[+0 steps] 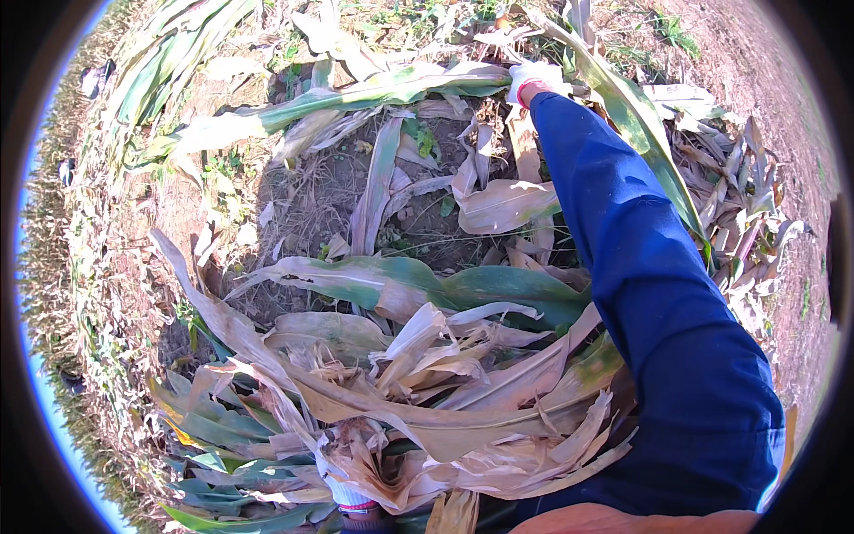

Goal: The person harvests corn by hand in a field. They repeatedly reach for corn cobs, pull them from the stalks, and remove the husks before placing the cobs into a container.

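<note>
Leaning low over the ground, I have my right hand (pixel 536 80), in a white glove, stretched far forward. It is closed at a corn stalk (pixel 578 91) whose long green-and-tan leaves spread to both sides; its fingertips show poorly. Near the lower edge, my left hand (pixel 342 479), in a white glove with a red cuff band, sits at the base of a bundle of dry corn stalks (pixel 427 423). Leaves cover most of its fingers, and the bundle lies across it, close to my body. A broad green leaf (pixel 498 292) crosses just beyond the bundle.
Dry leaves and stalks litter the soil (pixel 334 178). More green stalks (pixel 165 67) lie at the far left, and a heap of withered leaves (pixel 743 196) is to the right. Bare brown ground (pixel 801 133) runs along the right; standing crop (pixel 44 276) edges the left.
</note>
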A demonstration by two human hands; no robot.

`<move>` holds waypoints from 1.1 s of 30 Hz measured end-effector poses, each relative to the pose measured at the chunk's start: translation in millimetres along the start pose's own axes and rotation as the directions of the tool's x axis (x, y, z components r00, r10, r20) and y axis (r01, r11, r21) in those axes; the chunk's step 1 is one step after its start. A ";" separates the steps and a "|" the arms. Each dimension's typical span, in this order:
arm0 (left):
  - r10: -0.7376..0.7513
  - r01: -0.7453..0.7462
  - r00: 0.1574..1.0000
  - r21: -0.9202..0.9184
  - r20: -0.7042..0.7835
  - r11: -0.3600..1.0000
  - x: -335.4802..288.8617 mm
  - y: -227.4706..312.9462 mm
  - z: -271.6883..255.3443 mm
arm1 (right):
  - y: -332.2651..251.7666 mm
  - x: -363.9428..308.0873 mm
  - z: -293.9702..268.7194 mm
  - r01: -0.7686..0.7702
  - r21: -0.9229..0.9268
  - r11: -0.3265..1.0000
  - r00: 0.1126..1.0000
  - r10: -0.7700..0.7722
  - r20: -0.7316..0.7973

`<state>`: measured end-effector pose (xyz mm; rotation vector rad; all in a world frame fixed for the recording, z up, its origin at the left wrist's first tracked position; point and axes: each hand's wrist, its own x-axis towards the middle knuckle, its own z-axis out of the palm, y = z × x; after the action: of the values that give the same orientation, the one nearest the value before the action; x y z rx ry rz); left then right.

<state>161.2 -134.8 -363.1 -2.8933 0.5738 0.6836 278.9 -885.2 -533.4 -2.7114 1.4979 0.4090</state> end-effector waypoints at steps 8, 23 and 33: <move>-0.134 0.132 0.991 -0.199 0.002 0.971 -1.9 1.8 7.2 | -3.6 -42.0 -18.9 0.133 0.080 0.988 0.935 -0.098 -0.342; 0.035 -0.082 0.983 -0.262 -0.181 0.962 29.0 -0.1 36.8 | 34.2 -211.1 -106.7 0.552 0.073 0.830 0.741 -0.449 -0.499; 0.117 -0.373 0.800 -0.334 -0.589 0.866 47.2 6.8 55.2 | -5.7 -403.6 -262.0 0.750 0.218 0.624 0.657 -0.670 -0.344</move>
<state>175.0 -146.2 -433.8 -3.4937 1.0018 -0.0619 136.7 -584.0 -186.1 -2.8076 0.3075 -0.2001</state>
